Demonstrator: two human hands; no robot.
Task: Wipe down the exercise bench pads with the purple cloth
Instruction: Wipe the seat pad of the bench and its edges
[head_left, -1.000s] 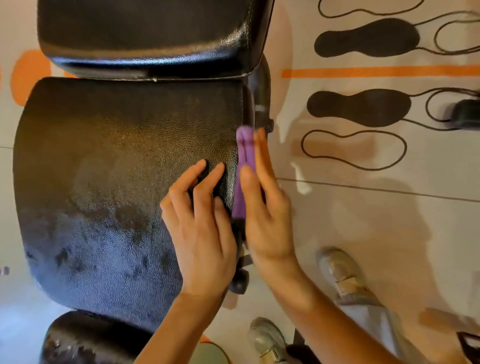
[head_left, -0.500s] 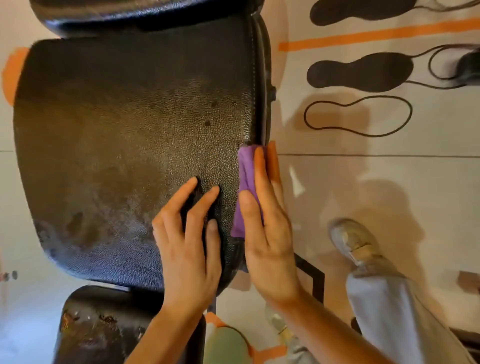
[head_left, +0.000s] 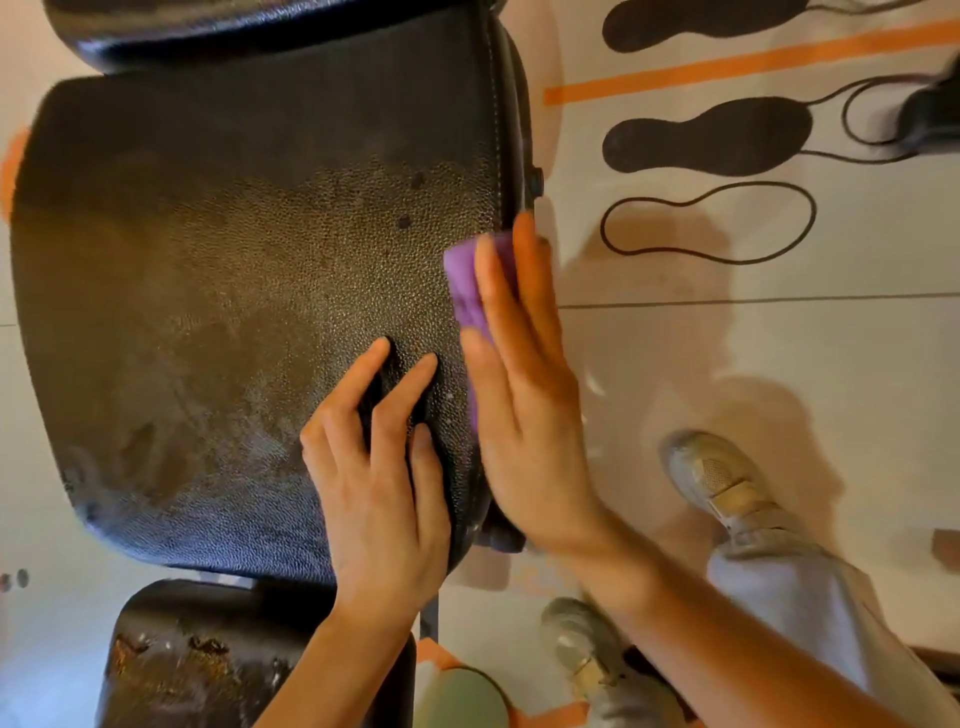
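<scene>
At the left and centre lies the wide black pebbled-vinyl bench pad (head_left: 234, 312), its surface dull and streaked toward the near edge. Beyond it, at the far edge of the view, sits a second glossy black pad (head_left: 249, 31); nearest, at the lower left, a smaller worn black pad (head_left: 208, 660) shows brown scuffs and flaking.

The left hand (head_left: 379, 493) rests flat on the near right part of the wide pad, fingers straight and slightly spread, the fingertips denting the vinyl.

Just right of it, the right hand (head_left: 524, 415) is set against the pad's right side edge, fingers straight and pressed together, pinning the folded purple cloth (head_left: 467, 291) to that edge. The cloth shows above and to the left of the fingers, lapping onto the top surface beside the stitched seam; the rest is hidden under the palm.

Further right is the pale floor (head_left: 779, 364), printed with black shoe-sole shapes (head_left: 706, 137), an outlined sole and an orange stripe (head_left: 753, 57). Two grey worn sneakers (head_left: 717, 483) and a light grey trouser leg (head_left: 810, 613) occupy the near right.
</scene>
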